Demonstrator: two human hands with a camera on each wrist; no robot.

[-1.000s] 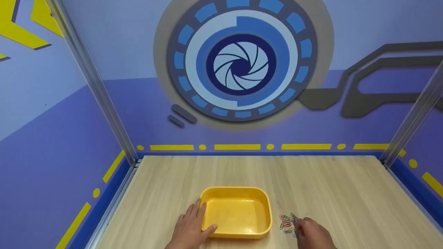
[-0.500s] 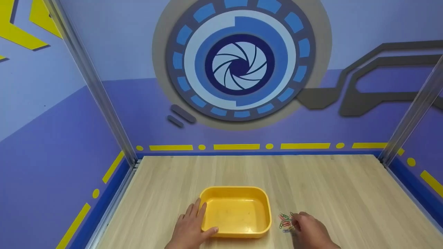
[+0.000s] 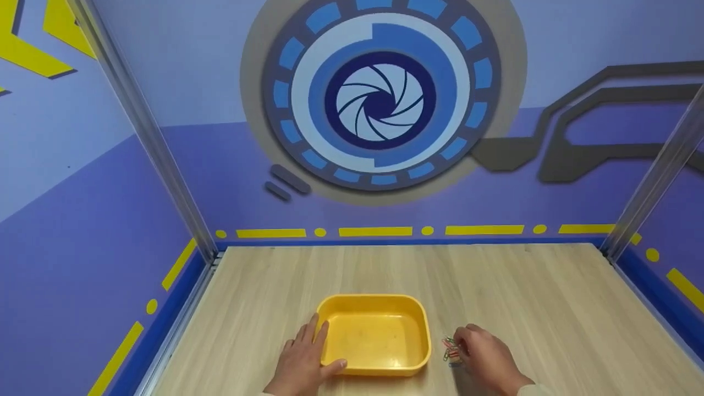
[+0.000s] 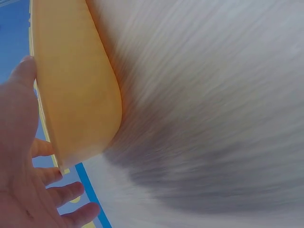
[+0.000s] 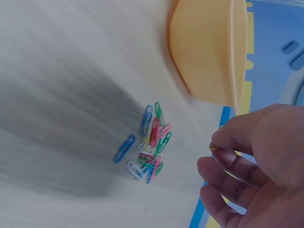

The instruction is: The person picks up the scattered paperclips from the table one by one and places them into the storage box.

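Observation:
My left hand (image 3: 300,360) rests against the left side of a yellow plastic box (image 3: 424,335), fingers fairly straight and thumb at the near rim. In the left wrist view the thumb (image 4: 23,71) and some fingertips touch the box's rim. Between thumb and forefinger my right hand (image 3: 489,355) pinches a small yellow paper clip (image 5: 213,147), mostly covered by the fingers. That hand is above the table, right of the box. Below it lies a pile of coloured paper clips (image 5: 154,133), partly hidden by the hand in the head view. A blue paper clip (image 5: 124,148) lies slightly apart.
The wooden table (image 3: 528,291) is bounded by a painted back wall (image 3: 220,187) and side walls. Metal posts (image 3: 159,148) stand at its far corners. The box's inside floor (image 3: 374,341) shows no clips.
My right hand has risen off the pile and shifted slightly left and away from me, pinching a paper clip. The left hand and the box stay in place.

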